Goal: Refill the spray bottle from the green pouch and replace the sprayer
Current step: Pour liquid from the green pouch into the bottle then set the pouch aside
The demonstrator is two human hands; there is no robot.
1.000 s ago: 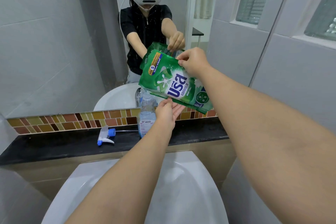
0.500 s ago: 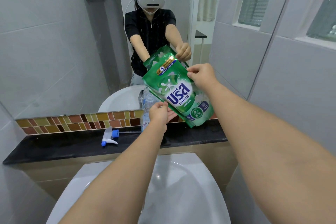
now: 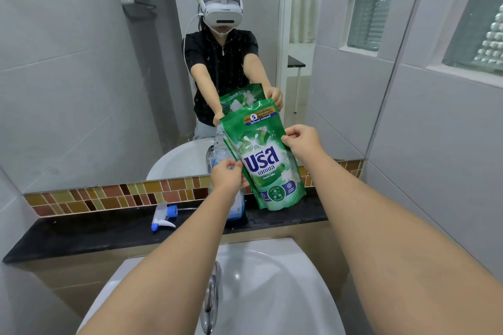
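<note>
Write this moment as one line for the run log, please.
pouch: upright, held by both hands | left hand: left edge | right hand: right edge | bottle: uncapped, behind | sprayer: on ledge

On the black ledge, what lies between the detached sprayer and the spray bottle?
Between the sprayer and the spray bottle the head view shows only the sprayer's thin dip tube pointing toward the bottle over bare black ledge.

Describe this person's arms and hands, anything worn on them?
Both forearms are bare from the frame edge to the wrists. Nothing shows on the left hand or right hand: no gloves, rings, watch or bracelets. The mirror shows short black sleeves ending above the elbows.
</note>
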